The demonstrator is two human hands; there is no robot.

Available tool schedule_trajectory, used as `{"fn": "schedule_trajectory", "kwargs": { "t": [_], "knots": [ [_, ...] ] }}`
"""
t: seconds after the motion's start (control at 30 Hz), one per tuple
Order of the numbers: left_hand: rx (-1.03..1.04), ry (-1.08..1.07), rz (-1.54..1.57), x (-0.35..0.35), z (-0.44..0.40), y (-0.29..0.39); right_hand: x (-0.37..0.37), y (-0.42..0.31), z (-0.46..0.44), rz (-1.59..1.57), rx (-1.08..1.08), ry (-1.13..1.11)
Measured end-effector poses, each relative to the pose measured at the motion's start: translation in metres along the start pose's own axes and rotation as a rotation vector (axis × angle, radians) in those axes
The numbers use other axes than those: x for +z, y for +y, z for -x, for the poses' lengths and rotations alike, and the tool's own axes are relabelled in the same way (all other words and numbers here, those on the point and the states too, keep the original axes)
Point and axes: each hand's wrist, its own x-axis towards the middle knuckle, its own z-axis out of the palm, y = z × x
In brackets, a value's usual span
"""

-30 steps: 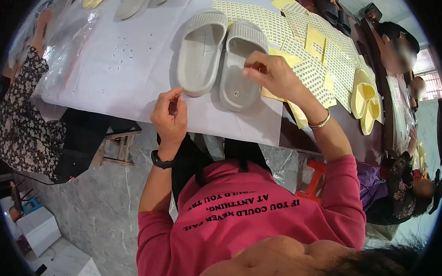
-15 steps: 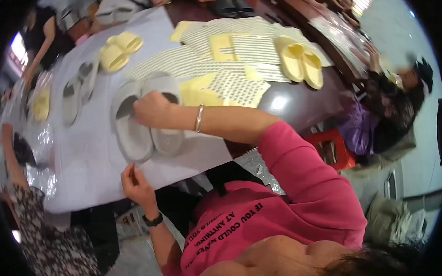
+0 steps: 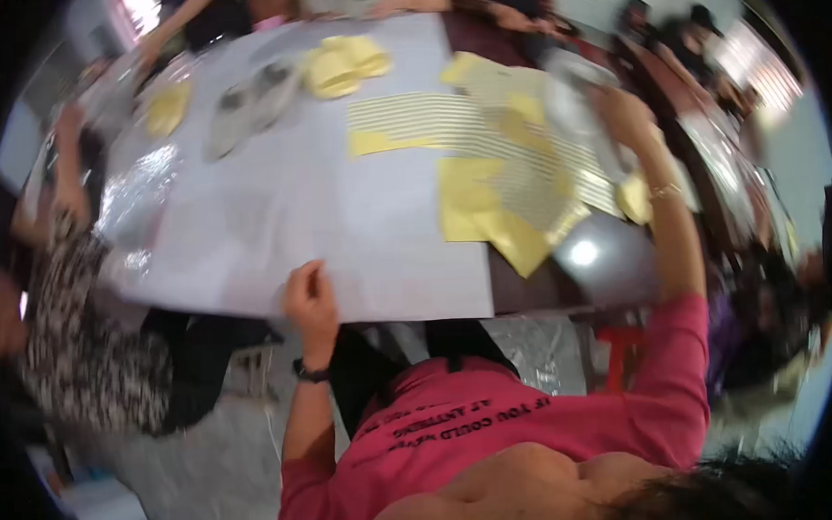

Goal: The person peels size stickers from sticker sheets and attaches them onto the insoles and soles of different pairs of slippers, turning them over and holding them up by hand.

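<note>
At the right end of the table, my right hand [image 3: 624, 120] grips a pair of grey slippers [image 3: 577, 87], smeared by motion. Part of a yellow slipper [image 3: 632, 200] shows just below that hand. My left hand [image 3: 312, 298] hovers at the table's front edge with its fingers curled closed; whether anything small is in them is hidden. Sheets of small dark-printed stickers on yellow backing [image 3: 411, 121] lie between the hands, towards the right. A bare yellow sheet [image 3: 469, 198] is among them.
White paper [image 3: 389, 261] covers the left and middle of the dark table [image 3: 545, 288]. Farther back are grey slippers [image 3: 250, 105] and yellow slippers [image 3: 345, 65]. Clear plastic wrap [image 3: 139, 201] lies at the left, where a person in a patterned top [image 3: 98, 335] sits. Other people line the far side.
The grey slippers have gone from the paper in front of me to the far right, carried by my right hand. My left hand stays near the front edge. The view has turned.
</note>
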Motion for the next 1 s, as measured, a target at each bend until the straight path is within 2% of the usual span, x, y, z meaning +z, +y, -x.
{"fn": "schedule_trajectory", "kwargs": {
  "t": [0.03, 0.07, 0.1, 0.13, 0.17, 0.2, 0.23, 0.3, 0.37, 0.43, 0.47, 0.57, 0.63, 0.7, 0.73, 0.8, 0.83, 0.9, 0.93, 1.0],
  "knots": [
    [-0.012, -0.01, 0.027, 0.0, -0.001, -0.001, 0.018, 0.035, -0.004, -0.026, -0.006, 0.039],
    [-0.007, 0.015, 0.058, 0.002, -0.002, -0.004, 0.025, 0.051, -0.005, 0.059, 0.075, -0.009],
    [0.005, 0.032, 0.095, 0.003, -0.002, -0.005, 0.041, 0.081, -0.01, 0.108, 0.064, -0.07],
    [-0.006, 0.07, 0.066, 0.003, -0.002, -0.002, 0.052, 0.095, -0.005, 0.135, 0.037, -0.023],
    [-0.023, 0.045, 0.09, 0.003, -0.002, 0.002, 0.123, 0.177, -0.019, 0.047, -0.028, 0.08],
    [-0.029, 0.015, 0.114, 0.001, -0.002, 0.008, 0.122, 0.185, -0.008, 0.05, 0.075, -0.07],
    [-0.03, 0.032, 0.092, -0.003, -0.004, 0.008, 0.159, 0.222, -0.012, 0.103, -0.04, -0.088],
    [-0.095, -0.054, 0.156, -0.008, -0.01, 0.008, 0.102, 0.138, 0.011, 0.084, 0.222, -0.106],
    [-0.083, -0.044, 0.202, -0.013, -0.023, 0.008, 0.072, 0.091, 0.017, 0.177, 0.283, -0.026],
    [-0.118, -0.167, 0.157, -0.023, -0.052, 0.011, 0.046, 0.054, 0.024, 0.067, 0.231, 0.048],
    [-0.04, -0.16, 0.066, -0.026, -0.074, 0.011, 0.037, 0.035, 0.028, -0.035, 0.182, 0.127],
    [0.139, -0.136, -0.107, -0.025, -0.163, -0.019, 0.01, -0.022, 0.044, -0.238, 0.079, 0.161],
    [0.291, -0.077, -0.235, -0.012, -0.227, -0.071, 0.006, -0.055, 0.054, -0.368, 0.093, 0.053],
    [0.194, -0.094, -0.35, 0.003, -0.282, -0.111, 0.014, -0.085, 0.07, -0.504, 0.007, 0.173],
    [0.207, -0.098, -0.347, 0.01, -0.308, -0.129, 0.01, -0.101, 0.074, -0.538, 0.054, 0.129],
    [0.111, -0.108, -0.654, 0.025, -0.346, -0.148, 0.015, -0.116, 0.078, -0.574, 0.119, 0.084],
    [0.122, -0.117, -0.649, 0.032, -0.357, -0.152, 0.022, -0.118, 0.079, -0.59, 0.139, 0.077],
    [-0.128, -0.202, -0.75, 0.049, -0.379, -0.162, 0.035, -0.115, 0.078, -0.602, 0.174, 0.068],
    [-0.188, -0.255, -0.737, 0.055, -0.391, -0.167, 0.042, -0.11, 0.078, -0.647, 0.199, 0.07],
    [-0.16, -0.271, -0.715, 0.071, -0.417, -0.187, 0.053, -0.1, 0.078, -0.707, 0.249, 0.068]
  ]
}}
